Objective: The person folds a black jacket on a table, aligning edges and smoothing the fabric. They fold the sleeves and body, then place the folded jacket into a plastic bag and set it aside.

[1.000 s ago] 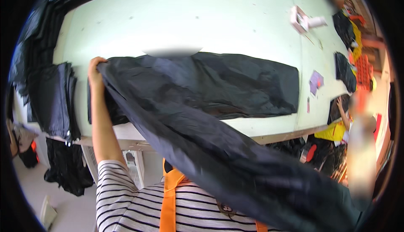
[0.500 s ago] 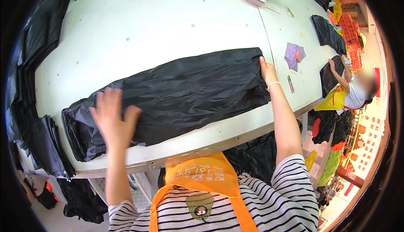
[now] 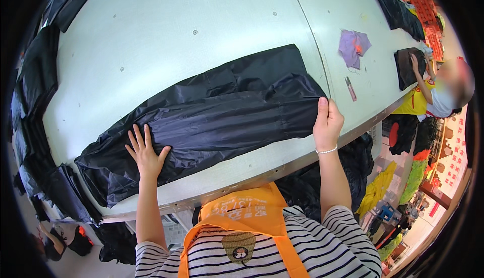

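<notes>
Pale tabletop [image 3: 237,15] in a workroom, black garment stacks [image 3: 36,76] along its left side, a purple cloth scrap [image 3: 353,50] to the right, a co-worker [image 3: 417,102] beyond. A long black garment [image 3: 217,121] lies near the front edge. The person's left hand [image 3: 146,158] rests palm-down on it, fingers spread, grasping nothing; the right hand [image 3: 327,125], forearm extended, pinches its right end in a closed grip

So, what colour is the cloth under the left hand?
The cloth is black; the head view shows it best.
</notes>
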`<state>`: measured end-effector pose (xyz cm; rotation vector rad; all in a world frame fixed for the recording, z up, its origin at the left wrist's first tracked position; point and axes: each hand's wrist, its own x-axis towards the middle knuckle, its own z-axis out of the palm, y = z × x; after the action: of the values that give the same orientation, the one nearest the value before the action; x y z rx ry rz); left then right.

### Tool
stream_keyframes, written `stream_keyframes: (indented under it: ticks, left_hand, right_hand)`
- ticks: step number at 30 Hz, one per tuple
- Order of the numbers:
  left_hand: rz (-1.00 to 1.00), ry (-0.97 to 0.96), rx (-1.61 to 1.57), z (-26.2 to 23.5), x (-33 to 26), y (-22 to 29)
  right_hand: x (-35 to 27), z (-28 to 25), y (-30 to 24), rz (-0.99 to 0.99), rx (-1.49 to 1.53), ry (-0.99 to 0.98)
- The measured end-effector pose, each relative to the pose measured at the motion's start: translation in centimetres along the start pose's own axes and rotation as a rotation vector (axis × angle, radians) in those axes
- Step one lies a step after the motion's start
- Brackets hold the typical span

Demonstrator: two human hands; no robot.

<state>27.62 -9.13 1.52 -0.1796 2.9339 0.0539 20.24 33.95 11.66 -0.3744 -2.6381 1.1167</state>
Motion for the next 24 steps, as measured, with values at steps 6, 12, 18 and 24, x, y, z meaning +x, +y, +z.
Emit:
stream_keyframes:
  ticks: [6, 12, 18, 24]
  left_hand:
    - [0.021, 0.023, 0.017, 0.9, 0.7, -0.6]
    - [0.019, 0.023, 0.012, 0.7, 0.1, -0.6]
    - [0.035, 0.017, 0.019, 0.4, 0.4, -0.3]
    - [0.319, 0.104, -0.228, -5.6, 1.1, 11.3]
  right_hand:
    - [0.7, 3.1, -0.2, -0.38, 0.168, 0.225]
    - [0.0, 5.6, -2.2, -1.034, -0.407, -0.394]
    - [3.3, 10.3, 5.9, -0.592, -0.513, -0.453]
    - [3.8, 10.5, 8.0, -0.596, -0.13, -0.406]
